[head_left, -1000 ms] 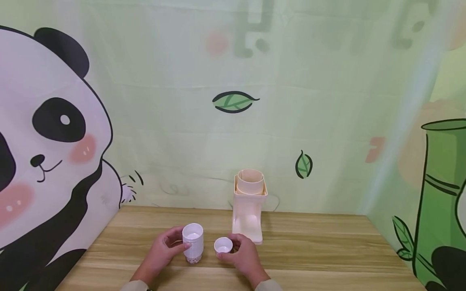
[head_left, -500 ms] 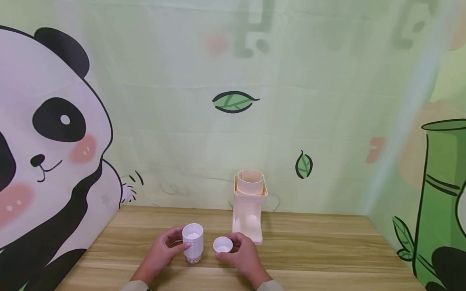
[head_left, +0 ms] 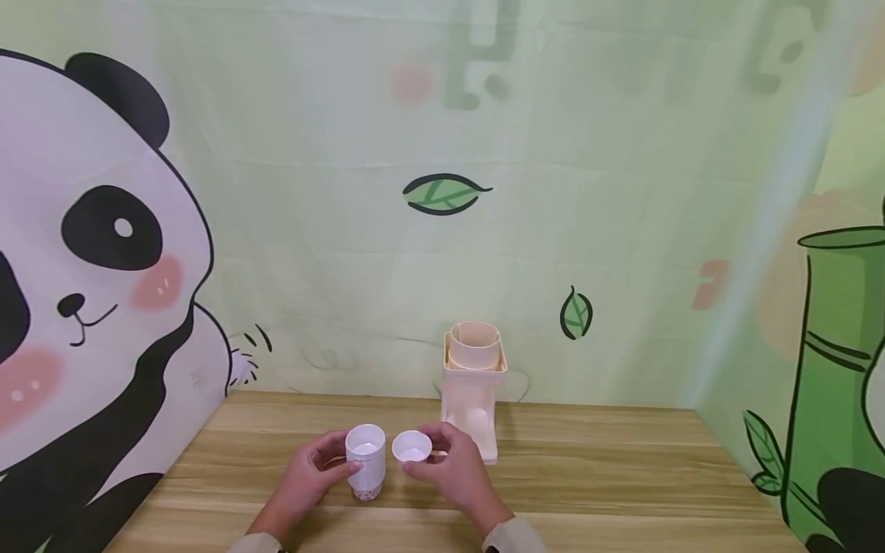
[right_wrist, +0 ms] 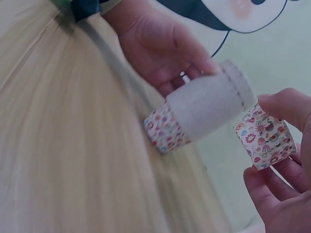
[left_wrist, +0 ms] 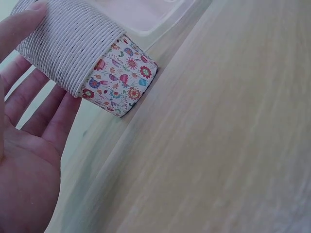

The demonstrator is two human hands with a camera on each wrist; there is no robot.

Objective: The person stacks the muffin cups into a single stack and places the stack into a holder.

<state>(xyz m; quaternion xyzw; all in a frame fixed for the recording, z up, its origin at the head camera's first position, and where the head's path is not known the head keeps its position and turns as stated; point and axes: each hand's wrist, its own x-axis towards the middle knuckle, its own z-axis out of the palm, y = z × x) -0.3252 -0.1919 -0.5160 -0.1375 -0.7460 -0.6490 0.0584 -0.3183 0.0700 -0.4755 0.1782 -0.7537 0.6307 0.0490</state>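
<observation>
In the head view, a tall stack of nested white paper cups [head_left: 366, 465] stands upright on the table. My left hand [head_left: 311, 472] holds it from the left, thumb in front and fingers behind. The left wrist view shows its many ridged rims [left_wrist: 73, 46] above a flower-printed bottom. Beside the stack, my right hand [head_left: 456, 468] pinches a single paper cup [head_left: 412, 445] between thumb and fingers, mouth up. That cup has the same flower print [right_wrist: 265, 138] in the right wrist view, where it is raised near the top end of the stack.
A pale pink plastic stand [head_left: 459, 392] with a round tube [head_left: 475, 349] at its top is at the table's back, behind my right hand. The wooden table [head_left: 608, 468] meets a green backdrop [head_left: 311, 230] printed with a panda, leaves and bamboo.
My right hand has moved up and left with the single cup, closer to the top of the stack. My left hand and the stack have stayed in place.
</observation>
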